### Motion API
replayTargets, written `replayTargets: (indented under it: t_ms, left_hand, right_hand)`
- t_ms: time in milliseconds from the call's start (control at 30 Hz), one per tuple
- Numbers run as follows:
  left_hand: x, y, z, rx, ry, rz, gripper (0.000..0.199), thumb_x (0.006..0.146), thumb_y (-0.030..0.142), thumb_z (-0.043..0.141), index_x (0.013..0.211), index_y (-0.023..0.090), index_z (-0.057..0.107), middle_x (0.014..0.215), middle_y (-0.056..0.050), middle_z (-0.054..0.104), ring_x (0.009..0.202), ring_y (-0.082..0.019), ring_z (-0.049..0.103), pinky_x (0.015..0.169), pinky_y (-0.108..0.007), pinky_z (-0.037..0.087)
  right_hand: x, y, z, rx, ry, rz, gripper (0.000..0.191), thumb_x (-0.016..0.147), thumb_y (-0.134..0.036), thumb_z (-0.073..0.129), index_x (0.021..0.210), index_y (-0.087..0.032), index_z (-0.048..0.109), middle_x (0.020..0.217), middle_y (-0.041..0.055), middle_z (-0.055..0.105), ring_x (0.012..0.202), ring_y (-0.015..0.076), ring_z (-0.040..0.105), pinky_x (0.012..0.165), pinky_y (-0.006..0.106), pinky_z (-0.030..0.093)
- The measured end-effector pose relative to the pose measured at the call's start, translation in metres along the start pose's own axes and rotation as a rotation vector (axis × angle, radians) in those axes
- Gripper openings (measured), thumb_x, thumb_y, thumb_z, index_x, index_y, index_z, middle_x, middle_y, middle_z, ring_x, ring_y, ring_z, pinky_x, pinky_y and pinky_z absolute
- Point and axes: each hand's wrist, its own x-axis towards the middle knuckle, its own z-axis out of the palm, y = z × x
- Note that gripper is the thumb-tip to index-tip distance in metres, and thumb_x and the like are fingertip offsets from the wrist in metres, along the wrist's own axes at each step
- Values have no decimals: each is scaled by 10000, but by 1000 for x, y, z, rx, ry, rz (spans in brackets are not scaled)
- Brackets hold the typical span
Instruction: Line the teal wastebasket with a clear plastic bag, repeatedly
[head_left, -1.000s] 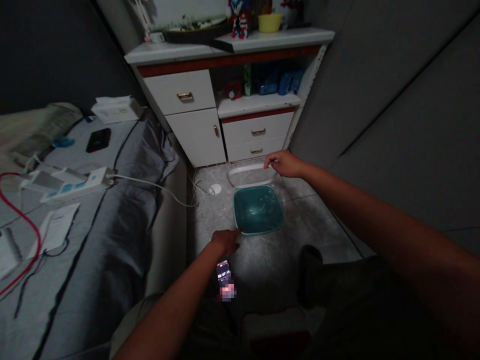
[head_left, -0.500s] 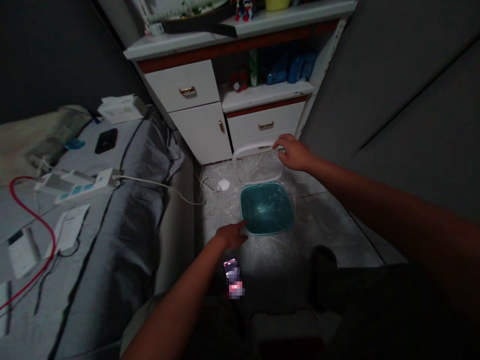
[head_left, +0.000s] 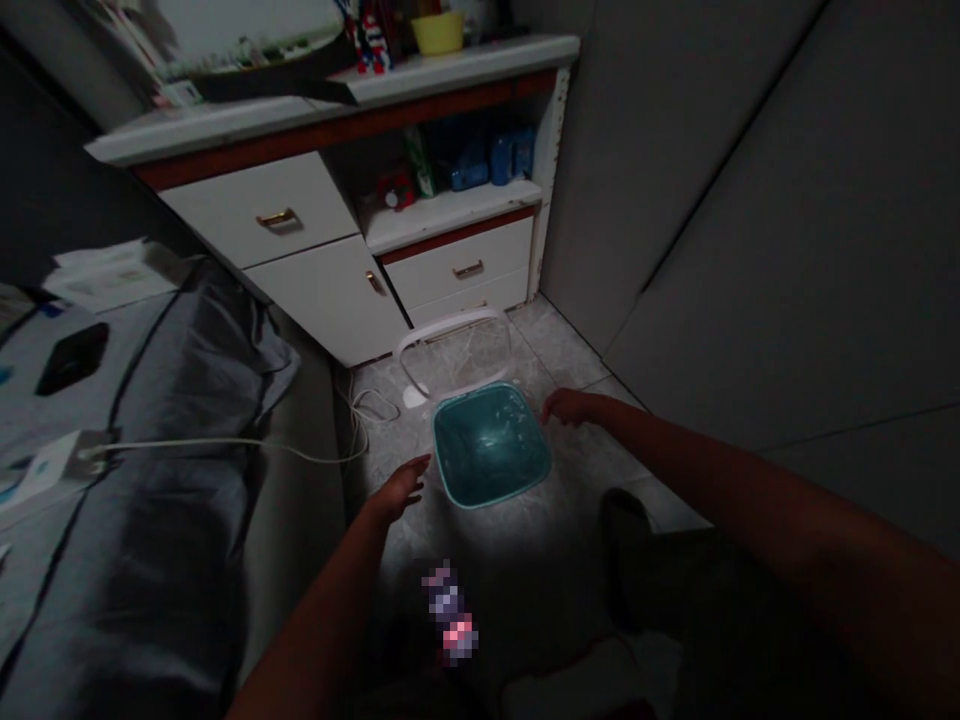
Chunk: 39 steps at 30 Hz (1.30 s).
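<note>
A teal plastic bin (head_left: 491, 450) stands on the tiled floor in front of me, its inside showing. Behind its far rim, a white ring-shaped frame (head_left: 452, 318) is tilted up towards the drawers; whether it is joined to the bin I cannot tell. My left hand (head_left: 403, 488) is open just left of the bin, fingers spread and apart from it. On the other side my right hand (head_left: 568, 406) is open close to the right rim, holding nothing I can see; its fingertips are partly hidden.
A white cabinet (head_left: 322, 290) with drawers stands behind the bin, and grey panels (head_left: 690, 300) rise on the right. At left is a bed (head_left: 165, 430) with a power strip (head_left: 56, 470); its cable trails to the floor. A lit phone (head_left: 450, 610), blurred out, lies below.
My right hand has left the white frame and come down beside the bin. The left hand has moved off the bin's near-left rim. The view has swung right.
</note>
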Motion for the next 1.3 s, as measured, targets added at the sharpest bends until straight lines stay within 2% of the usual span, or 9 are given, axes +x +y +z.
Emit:
replayTargets:
  t_ms: [67, 167, 400, 633, 767, 867, 1067, 1167, 1300]
  left_hand:
    - [1, 0, 2, -85, 63, 5, 502, 955, 370, 578, 1441, 255, 631, 1581, -127, 576, 1275, -268, 648, 866, -304, 557]
    - [-8, 2, 1, -204, 167, 60, 439, 906, 299, 560, 1309, 195, 702, 1407, -147, 700, 1121, -217, 703, 811, -276, 538]
    - [-70, 21, -24, -205, 244, 252, 433, 704, 396, 666, 1051, 175, 804, 892, -69, 737, 726, -148, 658, 684, -265, 470]
    - [-157, 72, -35, -103, 226, 563, 512, 647, 590, 731, 905, 152, 790, 793, -53, 714, 629, -136, 552, 616, -262, 413]
    - [-208, 95, -37, 8, 258, 694, 508, 655, 573, 742, 918, 145, 811, 770, -52, 721, 639, -145, 535, 624, -271, 412]
    - [-253, 102, -42, 98, 264, 791, 471, 714, 537, 741, 977, 156, 824, 830, -66, 763, 733, -178, 620, 690, -286, 476]
    - [-355, 80, -51, 308, 135, 885, 456, 841, 544, 762, 1129, 196, 825, 977, -100, 826, 935, -240, 746, 862, -332, 600]
    - [-397, 55, -60, 401, 45, 822, 436, 853, 521, 790, 1189, 246, 830, 1026, -94, 834, 942, -239, 770, 875, -330, 631]
    - [-433, 22, -79, 442, -17, 686, 471, 771, 500, 871, 1203, 316, 843, 993, -80, 837, 891, -250, 783, 830, -341, 668]
  right_hand:
    - [4, 16, 10, 212, -83, 35, 435, 900, -123, 548, 1258, -213, 779, 1330, 138, 732, 1146, 255, 717, 851, 341, 575]
    - [-1, 31, 16, 375, -116, 8, 364, 895, -232, 591, 1196, -234, 796, 1462, 126, 673, 1270, 270, 672, 899, 369, 565]
    - [-51, 25, -23, 263, -317, -151, 355, 726, -311, 739, 1047, -203, 845, 1273, 142, 770, 1209, 293, 703, 853, 335, 540]
    - [-119, -13, -47, 469, -219, -414, 427, 650, -302, 851, 1064, -198, 859, 1280, 109, 772, 1128, 235, 703, 831, 269, 556]
    - [-151, -26, -53, 642, -138, -495, 435, 666, -324, 920, 1066, -174, 839, 1194, 114, 786, 1082, 209, 711, 858, 259, 581]
    - [-184, -29, -61, 669, -100, -590, 522, 730, -369, 927, 1193, -167, 793, 1118, 109, 778, 984, 184, 722, 853, 273, 600]
    - [-273, -23, -64, 479, -13, -537, 615, 781, -313, 881, 1365, -212, 718, 884, 7, 669, 811, 147, 681, 826, 314, 625]
    - [-314, -16, -57, 452, -9, -495, 601, 761, -298, 880, 1342, -234, 740, 761, -42, 574, 699, 122, 642, 760, 292, 629]
    - [-352, 1, -49, 488, -151, -519, 693, 785, -344, 860, 1444, -253, 667, 678, -70, 544, 588, 102, 599, 598, 217, 573]
